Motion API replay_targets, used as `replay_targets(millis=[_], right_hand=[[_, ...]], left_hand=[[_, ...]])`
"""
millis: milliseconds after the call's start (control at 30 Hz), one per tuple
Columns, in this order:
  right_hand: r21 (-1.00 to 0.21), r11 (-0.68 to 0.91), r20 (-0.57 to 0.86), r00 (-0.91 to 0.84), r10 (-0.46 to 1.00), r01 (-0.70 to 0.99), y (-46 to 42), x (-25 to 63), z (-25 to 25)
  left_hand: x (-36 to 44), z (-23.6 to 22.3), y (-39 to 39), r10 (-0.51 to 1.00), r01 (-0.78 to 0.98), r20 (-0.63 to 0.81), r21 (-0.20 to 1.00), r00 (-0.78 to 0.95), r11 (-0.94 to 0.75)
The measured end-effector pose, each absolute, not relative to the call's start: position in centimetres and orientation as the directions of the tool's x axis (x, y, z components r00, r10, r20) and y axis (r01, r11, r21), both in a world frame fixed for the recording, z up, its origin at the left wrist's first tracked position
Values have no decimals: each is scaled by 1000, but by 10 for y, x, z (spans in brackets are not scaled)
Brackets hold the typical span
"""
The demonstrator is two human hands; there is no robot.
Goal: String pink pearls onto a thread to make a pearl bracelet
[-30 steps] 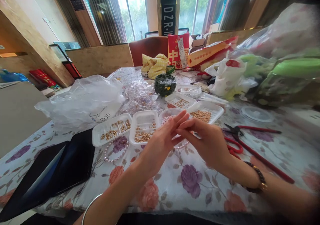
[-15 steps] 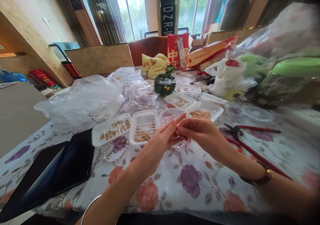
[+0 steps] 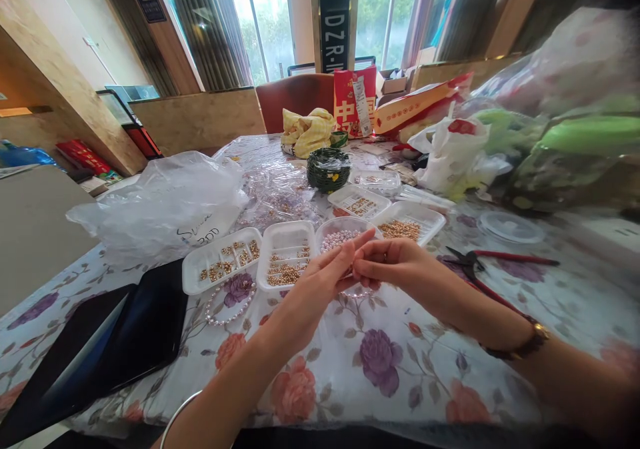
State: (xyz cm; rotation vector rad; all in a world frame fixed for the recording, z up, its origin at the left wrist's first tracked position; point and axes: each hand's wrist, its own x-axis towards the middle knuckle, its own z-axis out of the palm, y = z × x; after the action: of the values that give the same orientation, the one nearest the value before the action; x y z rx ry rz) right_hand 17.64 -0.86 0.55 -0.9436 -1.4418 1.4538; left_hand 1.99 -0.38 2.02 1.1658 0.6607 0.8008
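Note:
Above the table's middle, my left hand and my right hand meet at the fingertips. The left fingers are closed together, pointing away and to the right. My right thumb and index finger pinch against them; what is in that pinch is too small to make out. A strand of pale pearl beads curves out just below the left fingers, partly covered by the hands. Right behind them stands a round clear tub of pink pearl beads. A finished-looking loop, a pearl bracelet, lies on the cloth to the left.
Divided trays of gold beads and an open tray surround the tub. Red-handled pliers lie right. Dark tablet-like panels lie left, beside a plastic bag. A green basket stands behind.
My right hand has lowered a little and its fingers have curled closer to the left fingertips. Less of the pearl strand shows beneath the hands. The left hand keeps nearly the same place.

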Motion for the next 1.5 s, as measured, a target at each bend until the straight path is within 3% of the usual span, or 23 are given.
replay_targets(millis=[267, 633, 867, 1067, 1267, 1500], right_hand=[[-967, -220, -102, -592, 800, -131, -5, 181, 1], [-894, -389, -129, -707, 695, -220, -3, 193, 12], [-853, -389, -162, -531, 832, -348, -2, 202, 19], [-833, -388, -182, -468, 865, -393, -2, 201, 18], [-804, -371, -158, -435, 887, -465, -8, 194, 24], [-772, -398, -203, -401, 893, -495, -12, 189, 28]], left_hand=[[22, 24, -9, 797, -93, -90, 979, 597, 180], [27, 23, -10, 827, -194, -20, 969, 561, 155], [27, 23, -11, 915, -123, 79, 992, 395, -32], [25, 21, -10, 920, 23, 340, 936, 196, -351], [25, 17, -4, 773, 151, 585, 764, 246, -627], [32, 20, 1, 742, 223, 604, 712, 291, -666]])
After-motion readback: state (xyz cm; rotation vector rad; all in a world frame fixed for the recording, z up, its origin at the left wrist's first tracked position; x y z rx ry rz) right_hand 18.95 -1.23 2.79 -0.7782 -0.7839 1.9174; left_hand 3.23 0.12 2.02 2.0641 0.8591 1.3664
